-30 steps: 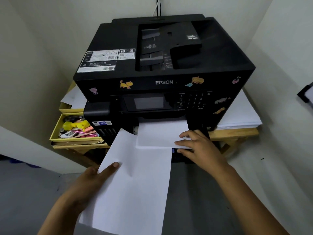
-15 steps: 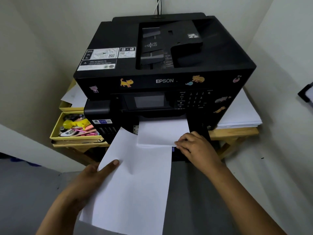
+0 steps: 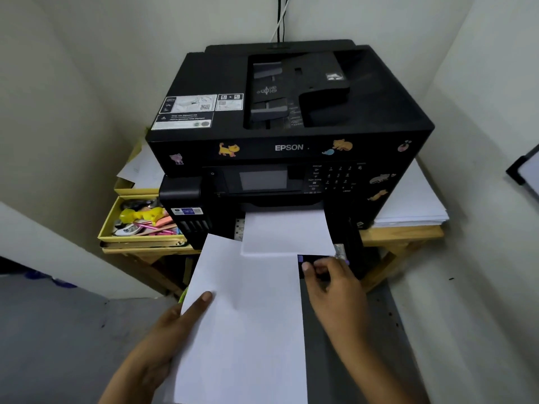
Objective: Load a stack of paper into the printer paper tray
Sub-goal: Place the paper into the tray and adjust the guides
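— Below the black Epson printer, at its six o'clock: where is your right hand now?

— Mine has slid off the small white sheet lying in the printer's output slot, where it rested a second ago. It has dropped to the black paper tray front, fingertips curled together in a pinching grip on that edge.

— And the paper to be loaded?

— The white paper stack is in my left hand, thumb pressed on top at its nine o'clock edge, fingers underneath. It hangs in front of the printer, far corner overlapping the small sheet, not yet in the tray.

— What does the shift mean?

— I judge that I'm about to pull the tray open; loading hasn't begun. More white paper lies on the wooden tabletop at the printer's three o'clock.
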